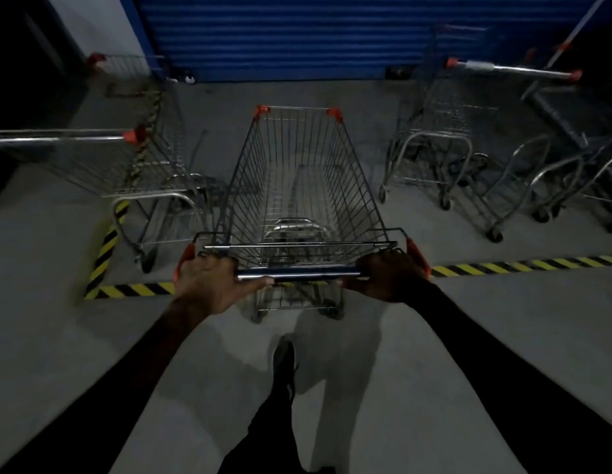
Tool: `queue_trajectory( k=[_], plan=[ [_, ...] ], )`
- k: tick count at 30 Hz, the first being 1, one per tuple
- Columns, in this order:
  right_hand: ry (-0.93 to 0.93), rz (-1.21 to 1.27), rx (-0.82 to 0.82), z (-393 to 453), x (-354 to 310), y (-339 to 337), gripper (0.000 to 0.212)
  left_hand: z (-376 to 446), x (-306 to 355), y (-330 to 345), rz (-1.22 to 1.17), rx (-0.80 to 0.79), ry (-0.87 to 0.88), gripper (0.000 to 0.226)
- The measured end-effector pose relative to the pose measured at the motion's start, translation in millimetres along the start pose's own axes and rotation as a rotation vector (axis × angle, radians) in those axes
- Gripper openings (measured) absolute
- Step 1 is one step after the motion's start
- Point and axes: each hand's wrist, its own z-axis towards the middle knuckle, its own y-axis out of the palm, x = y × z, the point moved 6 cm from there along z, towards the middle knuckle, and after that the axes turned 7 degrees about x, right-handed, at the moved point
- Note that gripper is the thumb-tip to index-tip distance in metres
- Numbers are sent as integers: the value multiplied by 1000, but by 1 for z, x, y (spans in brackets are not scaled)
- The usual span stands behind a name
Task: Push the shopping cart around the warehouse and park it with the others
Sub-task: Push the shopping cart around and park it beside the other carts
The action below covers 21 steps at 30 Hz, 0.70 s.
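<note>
Both arms outstretched; left hand [208,283] and right hand [390,277] apparently curled round the shopping cart [297,186] handle [297,274]

Shopping cart [304,186] centred on floor [434,336], basket pointing toward shutter door [297,32] at far end. Left hand [208,285] on left end of cart handle [297,275], right hand [390,275] on right end; both gripping. Parked cart [137,172] to the left of basket, just beside it; another cart [126,70] behind that, nearer the shutter. Group of nested carts [468,148] to the right, apart from centre cart. Floor tape line [523,263] crossing under handle, left to right; basket beyond it. One foot [284,364] behind cart, between the arms.
</note>
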Motion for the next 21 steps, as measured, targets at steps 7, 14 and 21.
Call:
queue_trajectory(
  k=[7,14,21],
  plan=[
    [-128,-117,0,-96,-5,38,102,-110,10,1,41,-127,43,121],
    [-101,-95,-35,-140,-9,60,80,-166,15,7,-5,-136,36,111],
    [-109,-101,-25,-104,0,48,111,-147,15,14,-9,-92,9,101]
  ],
)
